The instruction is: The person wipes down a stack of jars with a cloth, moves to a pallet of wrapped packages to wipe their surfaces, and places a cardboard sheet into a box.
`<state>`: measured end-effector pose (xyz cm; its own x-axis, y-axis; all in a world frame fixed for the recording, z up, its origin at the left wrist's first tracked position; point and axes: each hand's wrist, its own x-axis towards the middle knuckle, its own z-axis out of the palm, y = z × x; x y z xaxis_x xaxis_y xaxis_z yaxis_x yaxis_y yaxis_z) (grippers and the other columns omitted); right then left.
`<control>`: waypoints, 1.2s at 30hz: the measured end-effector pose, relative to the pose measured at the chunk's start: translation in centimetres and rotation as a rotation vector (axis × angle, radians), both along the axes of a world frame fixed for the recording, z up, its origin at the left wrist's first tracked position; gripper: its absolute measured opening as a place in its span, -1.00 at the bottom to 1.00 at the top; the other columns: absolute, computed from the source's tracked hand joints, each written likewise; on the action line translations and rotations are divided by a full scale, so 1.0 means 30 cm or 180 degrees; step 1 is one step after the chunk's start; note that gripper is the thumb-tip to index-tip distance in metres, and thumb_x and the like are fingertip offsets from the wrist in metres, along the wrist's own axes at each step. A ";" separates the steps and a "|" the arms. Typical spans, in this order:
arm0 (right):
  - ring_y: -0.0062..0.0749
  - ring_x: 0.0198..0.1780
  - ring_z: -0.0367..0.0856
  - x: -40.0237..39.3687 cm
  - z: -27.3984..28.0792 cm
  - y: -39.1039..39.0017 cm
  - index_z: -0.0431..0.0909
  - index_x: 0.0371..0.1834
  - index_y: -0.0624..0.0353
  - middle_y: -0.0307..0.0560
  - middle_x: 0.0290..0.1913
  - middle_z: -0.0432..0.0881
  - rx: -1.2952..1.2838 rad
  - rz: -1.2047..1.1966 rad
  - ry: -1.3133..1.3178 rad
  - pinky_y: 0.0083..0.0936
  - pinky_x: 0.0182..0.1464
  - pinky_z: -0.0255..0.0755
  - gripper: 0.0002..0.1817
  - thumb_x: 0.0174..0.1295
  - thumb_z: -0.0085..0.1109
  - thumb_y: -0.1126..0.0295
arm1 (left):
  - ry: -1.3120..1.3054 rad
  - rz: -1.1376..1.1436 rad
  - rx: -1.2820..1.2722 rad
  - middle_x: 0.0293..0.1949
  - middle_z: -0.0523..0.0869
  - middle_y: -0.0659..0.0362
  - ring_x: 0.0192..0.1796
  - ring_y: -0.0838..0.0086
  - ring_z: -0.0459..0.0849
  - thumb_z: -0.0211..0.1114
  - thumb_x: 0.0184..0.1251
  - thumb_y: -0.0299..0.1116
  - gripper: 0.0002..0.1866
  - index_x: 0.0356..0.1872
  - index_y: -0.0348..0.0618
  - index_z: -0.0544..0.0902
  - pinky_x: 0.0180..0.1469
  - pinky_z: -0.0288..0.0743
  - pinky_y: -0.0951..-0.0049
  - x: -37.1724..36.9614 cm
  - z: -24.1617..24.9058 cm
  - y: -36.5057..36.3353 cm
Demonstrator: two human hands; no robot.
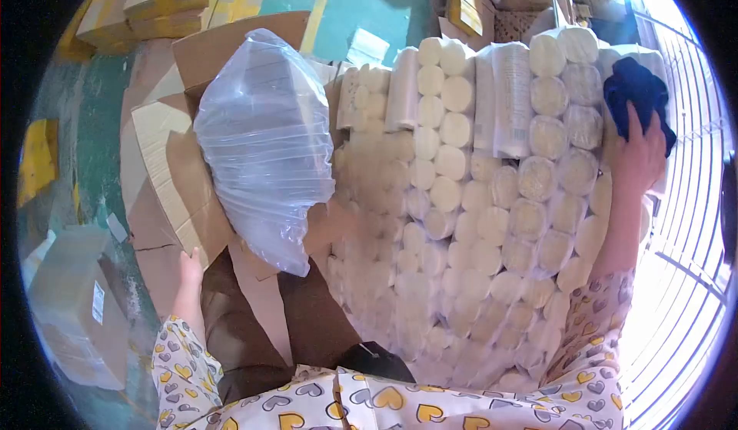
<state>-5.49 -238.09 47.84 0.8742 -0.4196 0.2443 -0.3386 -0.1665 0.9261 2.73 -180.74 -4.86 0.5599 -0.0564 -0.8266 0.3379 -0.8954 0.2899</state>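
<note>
My left hand [191, 270] is at the lower edge of an open cardboard box's flap [171, 172], its fingertips closed on the edge. A large clear plastic bag [265, 142], puffed up and wrinkled, fills the mouth of that box; what lies under it is hidden. Far to the right, my right hand [644, 147] grips a crumpled dark blue cloth [636, 96]. The cloth lies on top of a big stack of plastic-wrapped packs of round, cream-coloured pieces [453, 165], on its right side.
A barred metal window or grille [684, 276] runs along the right. Taped cardboard boxes [169, 0] stand at the back left, and a wrapped carton [81, 307] is on the green floor [350, 11] at left. Another open box [511, 19] sits behind the stack.
</note>
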 end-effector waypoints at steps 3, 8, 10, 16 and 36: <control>-0.22 0.19 0.33 0.080 -0.154 -0.054 0.44 0.10 -0.33 -0.23 0.26 0.30 0.0074 -0.0413 0.0618 -0.07 0.07 0.26 -0.50 0.04 0.00 0.39 | 0.0032 -0.0171 0.0245 -0.11 0.56 -0.25 0.02 0.03 0.52 0.09 0.27 -0.15 -0.55 -0.10 -0.46 0.45 0.02 0.36 0.19 0.019 0.077 -0.039; -0.26 0.14 0.35 0.109 -0.399 -0.131 0.43 0.08 -0.33 -0.24 0.23 0.30 0.0597 -0.0410 0.0749 0.03 -0.06 0.36 -0.56 0.10 -0.03 0.36 | -0.0251 0.0480 -0.0233 -0.11 0.55 -0.26 0.02 -0.01 0.52 0.09 0.27 -0.12 -0.52 -0.11 -0.46 0.46 0.02 0.36 0.20 -0.069 -0.013 0.028; -0.27 0.10 0.37 0.082 -0.485 -0.102 0.48 0.00 -0.28 -0.24 0.19 0.34 0.0793 -0.0353 0.0908 0.02 -0.08 0.35 -0.64 0.12 -0.05 0.34 | -0.0279 0.0740 -0.0242 -0.11 0.55 -0.27 0.02 -0.02 0.52 0.09 0.27 -0.10 -0.51 -0.12 -0.47 0.47 0.02 0.36 0.20 -0.083 -0.034 0.034; -0.25 0.04 0.36 -0.124 -0.751 0.103 0.58 -0.24 -0.09 -0.19 0.06 0.41 0.1821 -0.0241 0.1557 -0.02 -0.05 0.27 -0.79 0.11 -0.05 0.30 | -0.0157 0.0819 -0.0066 -0.15 0.57 -0.24 -0.02 0.02 0.54 0.09 0.28 -0.13 -0.54 -0.12 -0.46 0.47 -0.01 0.36 0.21 -0.095 0.037 0.000; -0.20 0.04 0.41 0.168 -1.169 -0.182 0.53 -0.08 -0.19 -0.18 0.01 0.40 0.1827 -0.0556 0.1429 0.02 -0.13 0.35 -0.71 0.23 -0.18 0.28 | -0.0103 0.0553 -0.0024 -0.20 0.59 -0.02 -0.12 0.27 0.53 0.10 0.29 -0.25 -0.68 -0.16 -0.36 0.42 -0.01 0.35 0.35 -0.091 0.079 0.029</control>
<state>-0.44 -243.56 12.78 0.7473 -0.5154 -0.4193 -0.0145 -0.6436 0.7652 0.01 -179.88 -2.49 0.5881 0.0373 -0.8079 0.4777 -0.8221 0.3098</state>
